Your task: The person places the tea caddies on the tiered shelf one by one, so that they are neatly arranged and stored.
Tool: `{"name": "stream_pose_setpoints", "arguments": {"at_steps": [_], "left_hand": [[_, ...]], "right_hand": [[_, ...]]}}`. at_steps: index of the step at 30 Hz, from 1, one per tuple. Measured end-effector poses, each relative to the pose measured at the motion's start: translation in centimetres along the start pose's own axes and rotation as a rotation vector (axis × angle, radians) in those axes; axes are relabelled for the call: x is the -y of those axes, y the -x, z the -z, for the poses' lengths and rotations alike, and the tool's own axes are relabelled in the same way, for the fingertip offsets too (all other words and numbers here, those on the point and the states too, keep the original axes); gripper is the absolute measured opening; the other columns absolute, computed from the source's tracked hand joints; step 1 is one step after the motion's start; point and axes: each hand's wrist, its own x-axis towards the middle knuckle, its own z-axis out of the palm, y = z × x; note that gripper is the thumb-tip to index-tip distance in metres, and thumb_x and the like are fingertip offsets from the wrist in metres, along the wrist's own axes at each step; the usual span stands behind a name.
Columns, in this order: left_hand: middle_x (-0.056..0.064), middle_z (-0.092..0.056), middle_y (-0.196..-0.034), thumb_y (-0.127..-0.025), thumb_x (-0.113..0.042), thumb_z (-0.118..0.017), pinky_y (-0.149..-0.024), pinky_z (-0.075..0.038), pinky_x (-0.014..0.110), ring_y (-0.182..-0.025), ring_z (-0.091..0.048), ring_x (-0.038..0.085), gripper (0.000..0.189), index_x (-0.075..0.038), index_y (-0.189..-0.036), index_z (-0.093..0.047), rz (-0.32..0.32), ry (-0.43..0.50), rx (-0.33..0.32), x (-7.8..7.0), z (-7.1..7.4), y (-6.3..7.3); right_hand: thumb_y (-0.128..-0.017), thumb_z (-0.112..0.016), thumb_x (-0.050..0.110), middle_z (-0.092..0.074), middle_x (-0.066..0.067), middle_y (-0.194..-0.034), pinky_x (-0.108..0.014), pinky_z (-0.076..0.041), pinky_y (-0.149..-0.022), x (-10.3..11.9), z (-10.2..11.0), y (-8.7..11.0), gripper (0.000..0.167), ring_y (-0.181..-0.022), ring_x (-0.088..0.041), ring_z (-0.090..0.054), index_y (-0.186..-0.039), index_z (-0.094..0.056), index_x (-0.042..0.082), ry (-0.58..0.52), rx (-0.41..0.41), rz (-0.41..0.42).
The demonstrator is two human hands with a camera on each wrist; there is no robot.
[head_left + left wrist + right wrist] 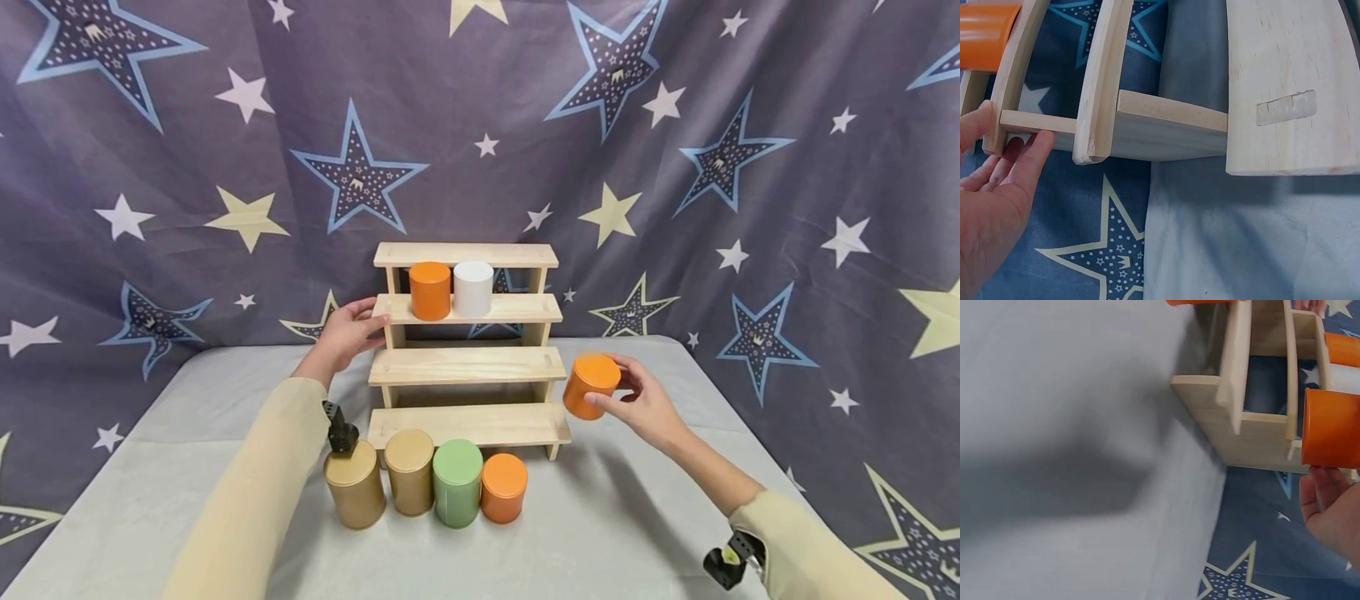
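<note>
My right hand (647, 407) holds an orange canister (592, 386) in the air, just right of the stepped wooden shelf (467, 366). In the right wrist view the fingertips grip the near end of that canister (1333, 428). At the left end of the shelf's second board from the top, my left hand (345, 337) grips the wood. The left wrist view shows its thumb (974, 127) on the board and the other fingers under it. Another orange canister (431, 291) and a white canister (473, 289) stand side by side on that same board.
In front of the shelf, two gold canisters (355, 485), a green canister (457, 483) and a smaller orange canister (504, 488) stand in a row on the grey cloth (600, 533). A star-patterned curtain (480, 192) hangs behind and along both sides.
</note>
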Motion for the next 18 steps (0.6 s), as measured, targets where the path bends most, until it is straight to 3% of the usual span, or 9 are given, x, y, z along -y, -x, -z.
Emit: {"name": "stream_pose_setpoints", "arguments": {"at_steps": [9,18], "left_hand": [[0.015,-0.034,-0.149,-0.095,-0.015,-0.055,-0.104,-0.045,0.042,-0.131,-0.043,0.031,0.065,-0.010,-0.150,-0.022,0.006,-0.002,-0.015,0.0,0.1,0.0],[0.015,-0.034,-0.149,-0.095,-0.015,-0.055,-0.104,-0.046,0.042,-0.131,-0.043,0.031,0.064,-0.011,-0.150,-0.022,0.009,0.003,-0.017,0.1,0.1,-0.2]], "right_hand": [[-0.082,-0.073,0.021,-0.057,-0.015,-0.120,-0.017,-0.050,-0.071,1.4,1.0,-2.2,0.066,-0.089,-0.006,-0.055,-0.138,-0.041,0.008,-0.024,-0.043,0.002],[-0.081,-0.074,0.023,-0.057,-0.015,-0.119,-0.016,-0.050,-0.075,1.7,1.1,-3.7,0.066,-0.094,-0.014,-0.056,-0.136,-0.043,0.007,-0.002,-0.068,0.004]]}}
